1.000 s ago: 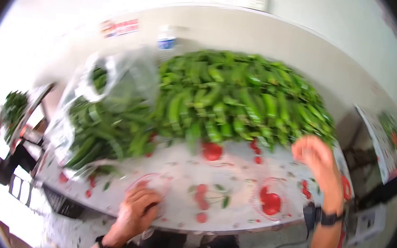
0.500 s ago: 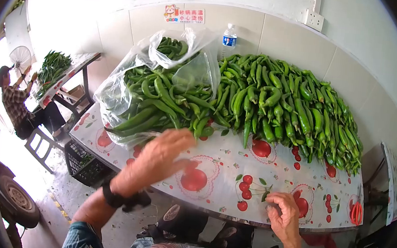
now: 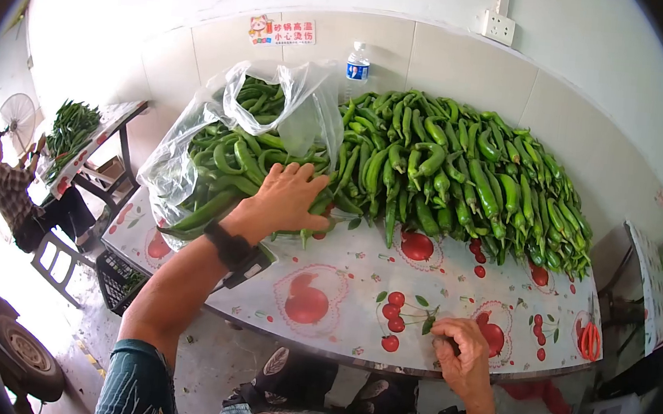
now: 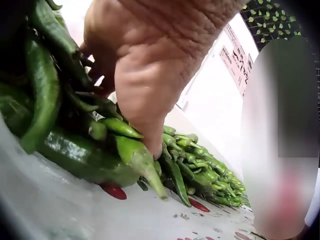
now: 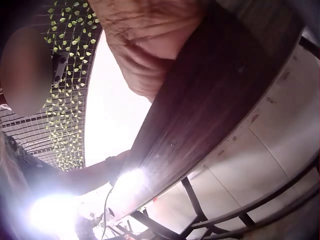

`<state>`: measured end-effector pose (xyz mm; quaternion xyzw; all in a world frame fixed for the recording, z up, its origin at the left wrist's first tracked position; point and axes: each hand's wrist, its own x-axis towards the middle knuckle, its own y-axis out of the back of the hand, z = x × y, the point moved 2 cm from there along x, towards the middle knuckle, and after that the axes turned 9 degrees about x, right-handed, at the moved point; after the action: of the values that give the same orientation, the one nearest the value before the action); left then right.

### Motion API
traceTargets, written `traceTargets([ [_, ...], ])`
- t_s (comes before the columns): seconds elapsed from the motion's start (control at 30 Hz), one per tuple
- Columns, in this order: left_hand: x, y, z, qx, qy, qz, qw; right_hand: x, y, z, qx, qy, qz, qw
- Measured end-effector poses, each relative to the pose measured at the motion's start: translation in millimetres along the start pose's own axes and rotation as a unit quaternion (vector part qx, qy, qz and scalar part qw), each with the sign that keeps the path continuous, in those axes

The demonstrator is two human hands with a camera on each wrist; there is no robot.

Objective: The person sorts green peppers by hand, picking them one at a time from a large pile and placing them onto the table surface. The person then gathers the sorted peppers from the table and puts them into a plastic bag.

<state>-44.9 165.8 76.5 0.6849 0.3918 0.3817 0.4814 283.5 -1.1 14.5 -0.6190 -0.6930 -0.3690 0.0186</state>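
Note:
My left hand (image 3: 284,202) reaches over green peppers at the mouth of a clear plastic bag (image 3: 172,168), fingers spread and bent down over them. In the left wrist view the thumb (image 4: 142,100) points down among the peppers, its tip beside a short pepper with a pale stem (image 4: 142,162); the other fingers are mostly hidden. Loose peppers (image 3: 224,157) fill the bag. To its right lies a large heap of peppers (image 3: 462,172), laid in rows. My right hand (image 3: 467,356) rests at the table's front edge, loosely curled, with nothing visible in it.
A cherry-print cloth covers the table (image 3: 355,289). A water bottle (image 3: 358,64) stands by the wall behind the heap. Red-handled scissors (image 3: 591,341) lie at the right edge. A black crate (image 3: 118,281) sits on the floor. Another person (image 3: 10,184) sits at a far table.
My left hand has moved from the table front up and forward onto the peppers at the bag. My right hand has come back from the heap's right side to the front edge.

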Motion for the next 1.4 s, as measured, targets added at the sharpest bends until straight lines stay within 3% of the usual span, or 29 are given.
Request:
traceTargets([
  [0.2, -34, -8, 1, 0.02, -0.052, 0.052, 0.997, 2, 0, -3, 0.009, -0.001, 0.007, 1.0],
  [0.3, -24, -12, 8, 0.06, -0.012, 0.012, 0.998, 1, -1, -2, 0.003, -0.005, 0.008, 1.0],
  [0.4, -10, 0, 9, -0.014, 0.01, -0.014, 1.0, 1, -1, 1, 0.002, 0.009, 0.006, 1.0],
  [0.6, 16, -1, 1, -0.019, 0.01, -0.057, 0.998, 1, 1, 2, 0.013, 0.01, 0.005, 1.0],
  [0.93, -20, 18, 10, -0.136, -0.008, 0.088, 0.987, 2, 2, 0, 0.027, -0.002, 0.016, 0.999],
  [1.17, -58, 54, 45, -0.256, -0.078, 0.281, 0.922, 0, 1, 3, 0.03, -0.003, 0.025, 0.999],
  [1.27, -69, 47, 73, -0.455, -0.01, 0.175, 0.873, -2, 2, 5, 0.022, -0.005, 0.015, 1.0],
  [1.4, -67, 35, 102, -0.396, -0.054, 0.238, 0.885, -4, 4, 7, 0.016, -0.004, 0.012, 1.0],
])
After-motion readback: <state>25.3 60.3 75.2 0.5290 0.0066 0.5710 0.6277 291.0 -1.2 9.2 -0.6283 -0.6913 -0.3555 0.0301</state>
